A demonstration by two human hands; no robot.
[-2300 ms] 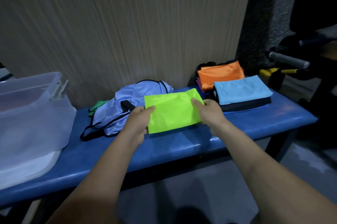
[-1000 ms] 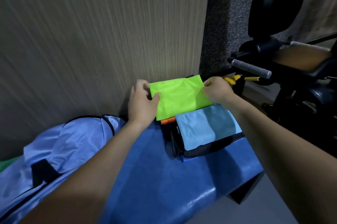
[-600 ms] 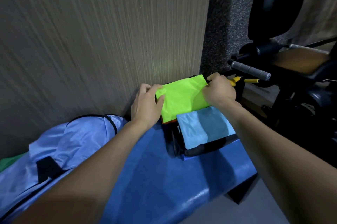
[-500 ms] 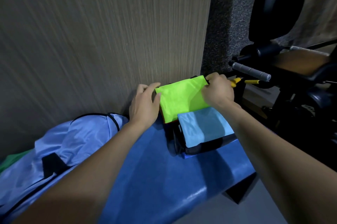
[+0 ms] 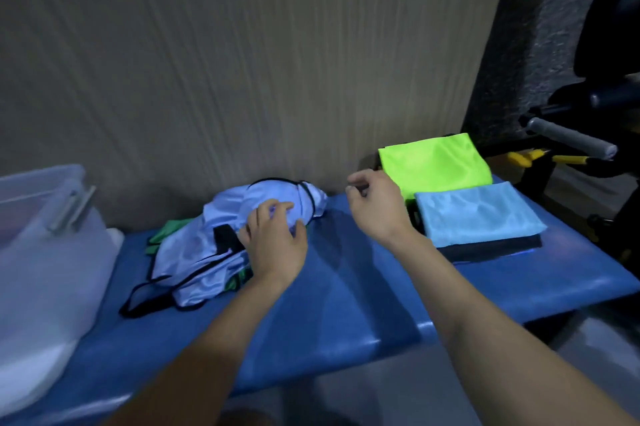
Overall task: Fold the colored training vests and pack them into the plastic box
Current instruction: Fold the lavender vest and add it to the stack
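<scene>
Head view looks down on a blue padded bench (image 5: 346, 304) set against a wood-grain wall (image 5: 242, 62). At the bench's left end stands the clear plastic box (image 5: 41, 252), its latch handle facing the middle. Just beside it, near the back edge, lies a crumpled pile of pale lilac vests (image 5: 221, 245) with black trim, and a green vest (image 5: 166, 235) peeks out from under the pile's left side. The left hand (image 5: 273, 238) rests on top of this pile, fingers curled into the lilac cloth and gripping it. The right hand (image 5: 374, 204) hovers above the bench between the pile and the folded stacks, fingers loosely bent and holding nothing. At the right end, by the back edge, a folded lime-green vest (image 5: 436, 162) tops one stack; in front of it a folded light-blue vest (image 5: 478, 214) lies on a dark folded one (image 5: 491, 247). Beyond the bench's right end, a grey-gripped bar (image 5: 568, 136) of some gym equipment juts in.
</scene>
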